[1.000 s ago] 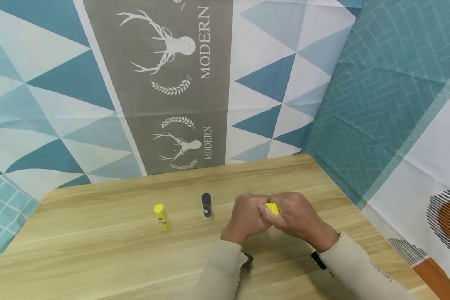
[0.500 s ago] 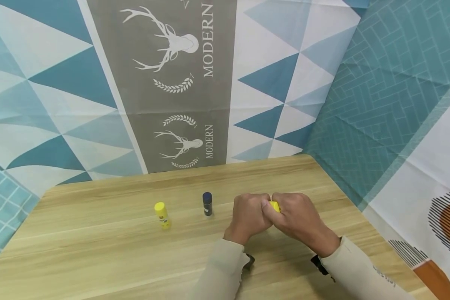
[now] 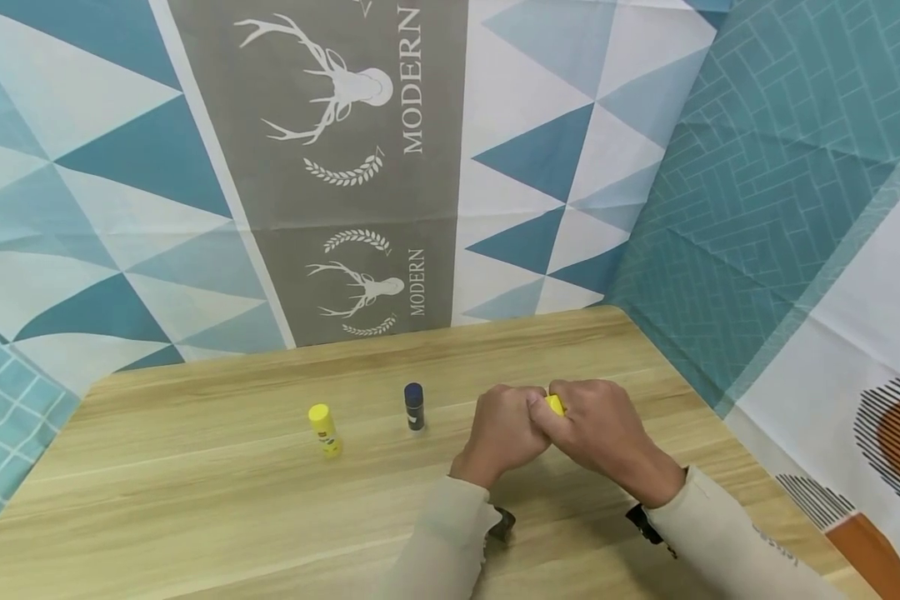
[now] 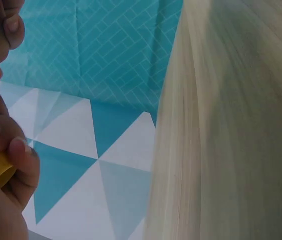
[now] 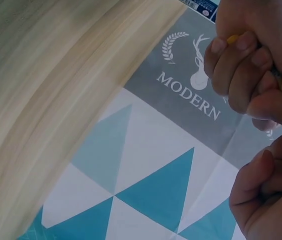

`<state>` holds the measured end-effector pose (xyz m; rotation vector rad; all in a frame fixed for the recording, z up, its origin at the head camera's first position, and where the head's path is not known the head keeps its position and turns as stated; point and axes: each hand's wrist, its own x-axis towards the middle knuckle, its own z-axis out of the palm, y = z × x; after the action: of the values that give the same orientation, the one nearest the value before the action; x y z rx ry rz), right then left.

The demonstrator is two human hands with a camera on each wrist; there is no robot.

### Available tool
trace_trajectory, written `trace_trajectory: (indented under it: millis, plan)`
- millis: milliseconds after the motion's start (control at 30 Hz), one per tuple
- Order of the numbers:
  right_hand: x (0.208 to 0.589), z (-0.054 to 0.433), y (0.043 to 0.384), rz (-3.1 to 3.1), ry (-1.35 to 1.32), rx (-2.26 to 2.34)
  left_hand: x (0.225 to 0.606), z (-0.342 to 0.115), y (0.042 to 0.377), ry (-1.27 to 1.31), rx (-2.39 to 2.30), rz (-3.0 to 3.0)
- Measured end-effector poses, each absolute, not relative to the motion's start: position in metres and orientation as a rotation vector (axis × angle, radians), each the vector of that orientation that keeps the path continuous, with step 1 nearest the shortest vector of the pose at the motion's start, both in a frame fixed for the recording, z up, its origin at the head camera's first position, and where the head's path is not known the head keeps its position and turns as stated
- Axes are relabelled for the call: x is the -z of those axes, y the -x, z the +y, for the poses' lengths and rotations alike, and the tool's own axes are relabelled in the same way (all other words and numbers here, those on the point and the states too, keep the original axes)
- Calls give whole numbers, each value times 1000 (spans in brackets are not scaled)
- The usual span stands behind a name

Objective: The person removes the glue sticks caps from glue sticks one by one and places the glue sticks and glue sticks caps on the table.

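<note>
- Our left hand [image 3: 504,429] and right hand [image 3: 598,433] are side by side, fingers curled tightly around a smooth yellow cylinder [image 3: 555,405] showing between them.
- We judge the step to be working it two-handed, perhaps twisting or pulling; the next move seems to call for firm, opposed grips.
- Our fingers cover most of it, so we cannot tell its whole shape.
- Leftward on the pale wood-grain table [image 3: 195,508] stand a dark blue-capped tube [image 3: 414,407], then a yellow labelled tube [image 3: 325,431], neither blocking us.
- Behind hangs blue, white and grey patterned cloth [image 3: 525,175].
</note>
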<state>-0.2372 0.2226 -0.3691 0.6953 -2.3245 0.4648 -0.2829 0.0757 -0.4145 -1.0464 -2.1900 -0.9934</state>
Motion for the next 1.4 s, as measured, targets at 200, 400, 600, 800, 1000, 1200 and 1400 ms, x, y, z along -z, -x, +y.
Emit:
trace_trajectory:
  millis: [200,400,600,800,1000,1200,1400]
  plan:
    - [368,222,236,-2378,-633,-476,418,77,284,977,908,-2162]
    - [370,222,235,-2406,-592,-459,420,79,283,940,873,-2144]
    - [370,223,237,-2397,-626,-441,418,78,282,978,968,-2204]
    - [370,228,238,-2391,-645,-492,416,80,280,1036,1205,-2374]
    - [371,233,239,-2352,-724,-455,415,81,279,1054,1268,-2472]
    - [371,231,239,-2366,-693,-442,419,79,281,1037,1040,-2321]
    - [372,230,238,-2337,-716,-354,424,81,282,956,895,-2213]
